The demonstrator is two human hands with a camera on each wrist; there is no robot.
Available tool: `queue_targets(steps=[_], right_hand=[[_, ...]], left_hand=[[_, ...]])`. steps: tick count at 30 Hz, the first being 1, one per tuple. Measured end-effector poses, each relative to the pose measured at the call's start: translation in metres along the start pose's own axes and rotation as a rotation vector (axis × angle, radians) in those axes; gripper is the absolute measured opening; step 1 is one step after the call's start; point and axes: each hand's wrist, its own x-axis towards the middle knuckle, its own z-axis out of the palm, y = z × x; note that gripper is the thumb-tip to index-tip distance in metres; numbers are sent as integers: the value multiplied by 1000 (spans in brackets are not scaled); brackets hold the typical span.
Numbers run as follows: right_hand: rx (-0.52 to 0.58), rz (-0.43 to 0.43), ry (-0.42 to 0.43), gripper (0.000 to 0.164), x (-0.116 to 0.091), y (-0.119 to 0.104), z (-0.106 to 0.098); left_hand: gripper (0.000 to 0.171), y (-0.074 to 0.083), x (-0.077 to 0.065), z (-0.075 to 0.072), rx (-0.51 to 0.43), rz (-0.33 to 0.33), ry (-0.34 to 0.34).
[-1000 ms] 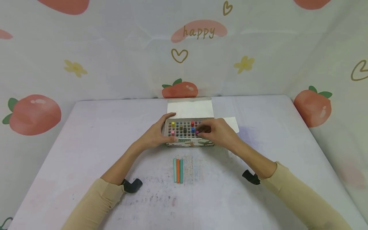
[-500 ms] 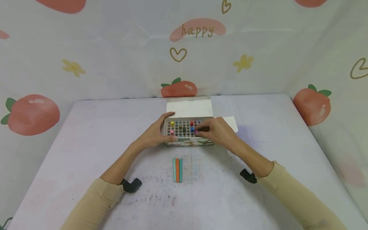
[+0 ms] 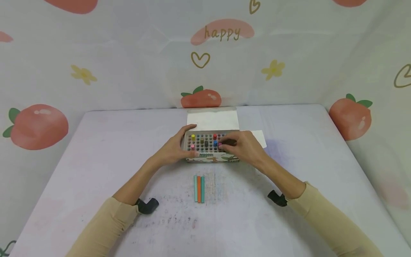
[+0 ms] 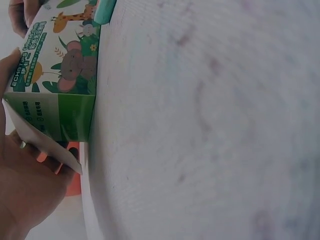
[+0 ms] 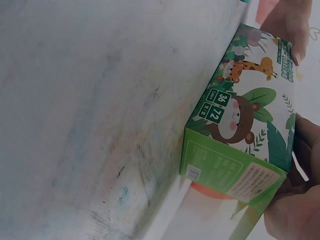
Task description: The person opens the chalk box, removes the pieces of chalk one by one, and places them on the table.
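Observation:
In the head view, a printed chalk box (image 3: 213,157) stands lid-up on the table, its inside a grid of holes. Single sticks poke out here and there: yellow chalk (image 3: 193,137), pink chalk (image 3: 192,146), red chalk (image 3: 214,136) and blue chalk (image 3: 215,143). My left hand (image 3: 174,150) grips the box's left end, thumb on the front wall and a finger reaching to the back. Over the right part of the grid, my right hand (image 3: 245,146) pinches a purple chalk (image 3: 220,145) between thumb and fingers. Its lower end is hidden.
In front of the box lie three chalk sticks side by side: light green chalk (image 3: 195,188), orange chalk (image 3: 199,189) and teal chalk (image 3: 202,189). The open lid (image 3: 213,119) leans back, and a side flap (image 3: 258,138) sticks out right. Coloured smudges mark the white tabletop (image 3: 173,225).

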Motion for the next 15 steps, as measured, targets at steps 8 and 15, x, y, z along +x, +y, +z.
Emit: queue_targets(steps=[8,15], right_hand=[[59,-10,62,15,-2,2,-1],[144,-12,67,16,-2,-1,-3]], left_hand=[[94,1,2,-1,14,13,-4],[94,-1,1,-2,18,10,-1]])
